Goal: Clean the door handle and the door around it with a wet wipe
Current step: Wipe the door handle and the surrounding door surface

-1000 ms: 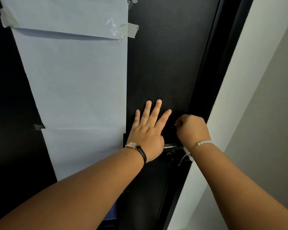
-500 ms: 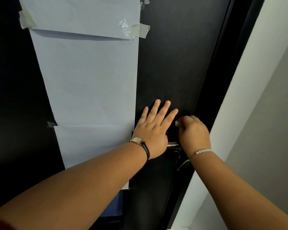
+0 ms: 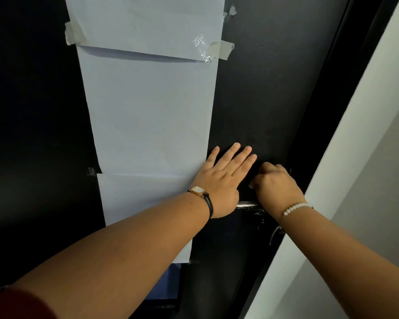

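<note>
A black door [image 3: 263, 88] fills the view. Its metal handle [image 3: 247, 205] shows as a short shiny bar between my two hands. My left hand [image 3: 224, 180], with a watch on the wrist, lies flat on the door just above the handle, fingers spread. My right hand [image 3: 276, 187], with a white bead bracelet, is curled in a fist against the door beside the frame, right of the left fingers. The wet wipe is almost hidden inside that fist; only a pale sliver [image 3: 251, 185] peeks out by the thumb.
White paper sheets [image 3: 148, 111] are taped to the door left of my hands. The dark door frame [image 3: 320, 111] and a pale wall [image 3: 366, 134] run along the right. A small metal piece [image 3: 274, 233] hangs below the handle.
My view has shifted left, so door and hands sit further right. The right fist moved a little closer to my left fingertips on the door; the left hand stays flat.
</note>
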### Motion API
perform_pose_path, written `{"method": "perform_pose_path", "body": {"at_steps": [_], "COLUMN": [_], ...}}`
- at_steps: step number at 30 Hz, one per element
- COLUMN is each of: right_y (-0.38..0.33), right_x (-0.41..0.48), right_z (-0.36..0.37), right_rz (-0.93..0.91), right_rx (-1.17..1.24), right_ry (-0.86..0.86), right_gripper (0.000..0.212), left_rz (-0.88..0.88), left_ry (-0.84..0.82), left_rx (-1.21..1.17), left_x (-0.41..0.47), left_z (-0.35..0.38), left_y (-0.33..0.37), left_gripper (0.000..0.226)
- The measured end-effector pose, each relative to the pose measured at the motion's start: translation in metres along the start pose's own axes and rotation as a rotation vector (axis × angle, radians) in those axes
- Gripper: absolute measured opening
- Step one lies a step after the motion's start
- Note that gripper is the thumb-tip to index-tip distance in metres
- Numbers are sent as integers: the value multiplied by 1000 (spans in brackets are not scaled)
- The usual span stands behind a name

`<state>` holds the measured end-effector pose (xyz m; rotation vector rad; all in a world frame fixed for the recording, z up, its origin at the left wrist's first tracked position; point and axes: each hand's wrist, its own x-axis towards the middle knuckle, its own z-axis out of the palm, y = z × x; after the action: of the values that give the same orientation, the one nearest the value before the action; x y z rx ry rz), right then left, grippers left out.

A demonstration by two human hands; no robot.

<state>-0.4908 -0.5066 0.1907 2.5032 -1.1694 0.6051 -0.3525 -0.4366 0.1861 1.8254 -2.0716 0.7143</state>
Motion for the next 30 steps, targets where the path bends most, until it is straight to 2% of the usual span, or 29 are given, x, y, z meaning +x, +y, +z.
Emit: {"method": "perform_pose_path", "body": {"at_steps": [4,9,14,16,20,23,25,28,30], "right_y": [-2,-3,0,1,0,1,1,-6,-10], "right_x": [-3,-2,0,-1,-3,2,3,-5,-10], "right_z": [7,9,7,7,6,1,2,4,7], "right_rz": [92,179,454,423,89,-107,-78,164,239], "right_rx": [97,113,310,268,58,-47,-6,184,190], "right_ry": [148,215,292,299,235,136,146,274,340], "right_gripper": [9,14,20,19,9,17,15,13,8], "left_rz": [5,46,88,82,32,-30,-68,-112,-125], "left_ry": [-13,-31,-31,-5,99,146,155,142,125], "left_rx": [41,102,68,31,-110,-169,-179,-162,-113], "left_x": [0,1,4,3,7,12,14,12,9], "left_z": [-1,-4,-10,-9,-9,-9,-10,-7,-3], "left_y": [1,-4,-13,-13,-7,-1,2,9,14], "left_gripper": [79,82,85,81,72,70,71,73,73]}}
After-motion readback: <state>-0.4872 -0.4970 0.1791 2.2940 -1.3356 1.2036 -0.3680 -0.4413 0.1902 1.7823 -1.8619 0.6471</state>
